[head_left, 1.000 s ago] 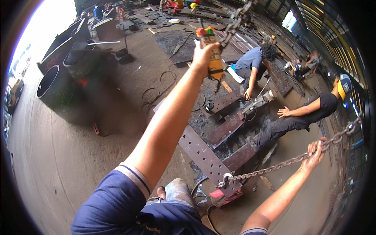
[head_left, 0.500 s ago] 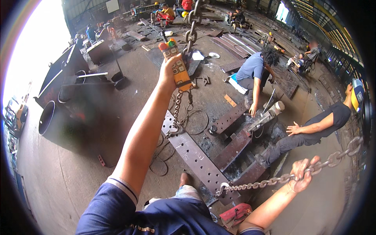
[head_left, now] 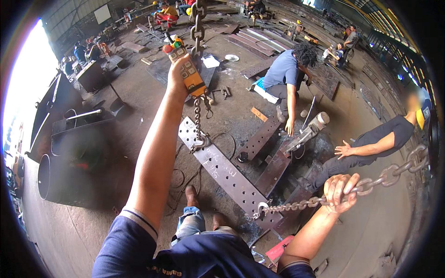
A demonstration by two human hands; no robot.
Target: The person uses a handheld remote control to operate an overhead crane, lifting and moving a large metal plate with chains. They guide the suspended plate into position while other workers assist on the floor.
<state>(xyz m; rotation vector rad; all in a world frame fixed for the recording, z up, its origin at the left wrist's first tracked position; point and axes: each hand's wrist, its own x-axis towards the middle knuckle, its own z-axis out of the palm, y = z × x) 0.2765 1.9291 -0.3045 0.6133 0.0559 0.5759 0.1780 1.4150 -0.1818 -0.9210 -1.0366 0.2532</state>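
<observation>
Head view: L hand (head_left: 178, 74) up at 11 o'clock, grip curled snug round an orange pendant control (head_left: 193, 79) w/ red & green parts at its top end. L chain (head_left: 198, 33) comes down from just L of 12 o'clock, runs close behind the pendant control, shows again below it & goes to L hook (head_left: 202, 141), a bit to 9 o'clock of centre, at the edge of a long drilled plate (head_left: 223, 170); can't tell if L hand touches that chain too. R hand (head_left: 339, 192) at 4 o'clock, grip wrapped round R chain (head_left: 296, 204), which runs from 3 o'clock down to R hook (head_left: 261, 210) at 5 o'clock, by the plate's near end; can't tell how either hook seats. Drilled plate lies diag., approx 10 to 5 o'clock, pale marks on top. Crouching co-worker (head_left: 279, 74) in blue top at 1 o'clock, one arm reaching down nr a grey machine (head_left: 308, 132) at 3 o'clock. 2nd co-worker (head_left: 378, 144), dark top, also 3 o'clock, palm out, fingers spread. Dark pipe (head_left: 76, 178) btwn 8 & 9 o'clock, red item (head_left: 279, 248) at 5, partly behind R forearm.
</observation>
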